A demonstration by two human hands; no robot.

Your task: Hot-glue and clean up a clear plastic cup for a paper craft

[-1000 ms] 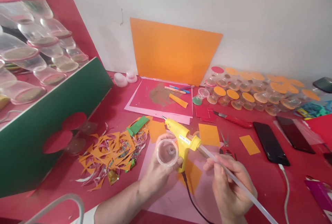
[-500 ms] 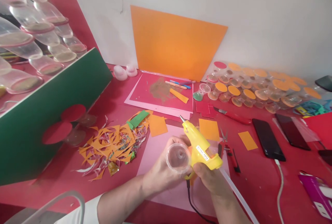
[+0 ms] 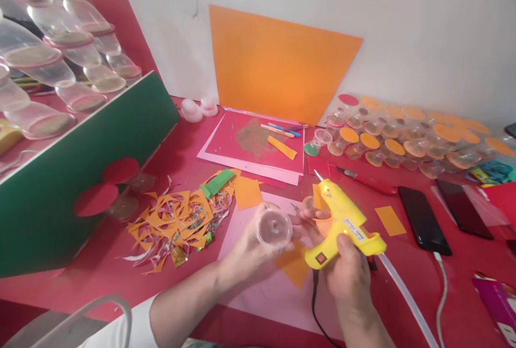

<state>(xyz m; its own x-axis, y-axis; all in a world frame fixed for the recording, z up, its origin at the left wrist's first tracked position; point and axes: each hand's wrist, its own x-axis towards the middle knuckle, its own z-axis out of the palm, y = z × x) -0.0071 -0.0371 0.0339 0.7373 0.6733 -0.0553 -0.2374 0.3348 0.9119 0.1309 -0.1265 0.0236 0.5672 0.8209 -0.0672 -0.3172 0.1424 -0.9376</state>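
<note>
A small clear plastic cup (image 3: pixel 274 227) is in my left hand (image 3: pixel 250 246), its round mouth turned up toward me. My right hand (image 3: pixel 350 270) grips a yellow hot glue gun (image 3: pixel 342 214), whose metal nozzle points up and away to the left. A clear glue stick (image 3: pixel 407 289) sticks out of its back, and a black cord (image 3: pixel 315 305) runs down from the handle. Beside the gun, the right fingers touch an orange disc partly hidden by the gun. Orange paper (image 3: pixel 296 267) lies under my hands on a pink sheet (image 3: pixel 250 294).
Orange paper scraps (image 3: pixel 177 224) lie to the left, near a green board (image 3: pixel 92 171) and stacked clear cups (image 3: pixel 60 63). Several cups with orange discs (image 3: pixel 395 146) stand at the back right. Phones (image 3: pixel 425 219) and a red utility knife (image 3: pixel 368 180) lie right.
My right hand has moved the glue gun to the right, away from the cup. The left hand still holds the cup, and orange paper beneath is more visible.
</note>
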